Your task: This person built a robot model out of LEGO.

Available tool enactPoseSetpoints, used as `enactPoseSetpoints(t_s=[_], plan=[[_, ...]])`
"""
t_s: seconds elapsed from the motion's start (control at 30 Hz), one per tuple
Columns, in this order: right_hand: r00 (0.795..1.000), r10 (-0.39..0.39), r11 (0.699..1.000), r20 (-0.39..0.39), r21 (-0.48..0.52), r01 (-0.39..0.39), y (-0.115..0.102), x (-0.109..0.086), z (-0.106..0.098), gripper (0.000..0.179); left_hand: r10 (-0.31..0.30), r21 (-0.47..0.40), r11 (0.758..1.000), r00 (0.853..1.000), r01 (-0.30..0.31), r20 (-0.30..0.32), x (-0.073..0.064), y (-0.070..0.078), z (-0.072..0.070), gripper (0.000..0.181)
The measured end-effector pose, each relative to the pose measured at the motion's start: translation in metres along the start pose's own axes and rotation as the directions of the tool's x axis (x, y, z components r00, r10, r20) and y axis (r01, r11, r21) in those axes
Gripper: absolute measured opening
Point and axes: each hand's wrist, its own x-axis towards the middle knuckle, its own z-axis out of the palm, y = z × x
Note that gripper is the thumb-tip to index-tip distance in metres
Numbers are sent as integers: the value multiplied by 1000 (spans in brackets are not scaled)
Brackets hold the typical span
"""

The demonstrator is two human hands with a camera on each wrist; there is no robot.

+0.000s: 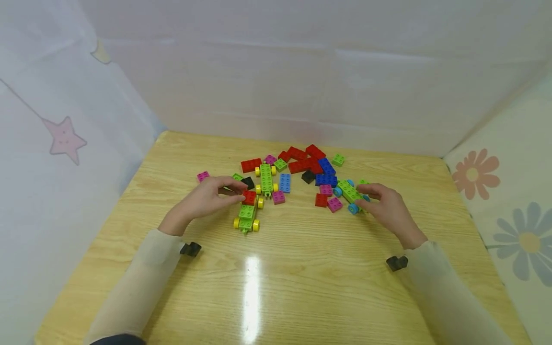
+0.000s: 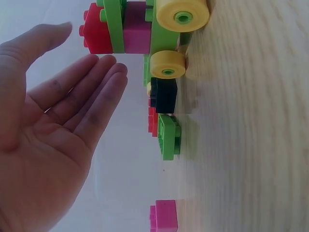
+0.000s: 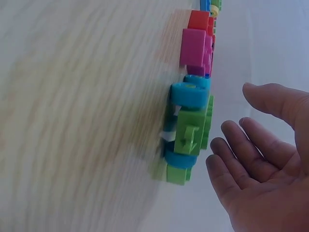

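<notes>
My left hand (image 1: 211, 194) is beside a toy car (image 1: 247, 218) with yellow wheels. In the left wrist view, a red brick (image 2: 96, 31) tops the car's stack, with a green layer and a pink brick (image 2: 137, 28) below it. A small gap separates the relaxed fingers (image 2: 108, 89) from the red brick. On the right, my right hand (image 1: 384, 208) hovers near a green car base (image 1: 348, 191) with blue wheels. The right wrist view shows these loosely bent fingers (image 3: 231, 154) apart from the base, holding nothing.
A second green base (image 1: 266, 179) with yellow wheels stands behind the stacked car. Around it lie a light blue brick (image 1: 285, 183), a black brick (image 1: 308, 177), a dark blue brick (image 1: 326, 180) and several red and pink ones. Fabric walls (image 1: 276, 72) border the wooden table (image 1: 302, 268).
</notes>
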Motion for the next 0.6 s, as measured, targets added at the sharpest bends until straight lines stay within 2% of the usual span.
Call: enactPoseSetpoints(t_s=[0.2, 0.33, 0.47, 0.6], plan=[[1000, 1, 1000, 21, 27, -2, -15, 11, 11, 52, -21, -11, 1000, 999, 20, -45, 21, -3, -2, 37], [999, -40, 999, 6, 22, 40, -26, 18, 22, 52, -29, 30, 999, 999, 31, -45, 40, -5, 1, 37], [995, -103, 995, -3, 15, 103, -48, 28, 38, 49, -38, 69, 997, 999, 40, -29, 55, -5, 5, 34], [989, -143, 989, 46, 48, 140, -74, 42, 60, 49, -33, 72, 997, 999, 33, -8, 64, -2, 10, 32]])
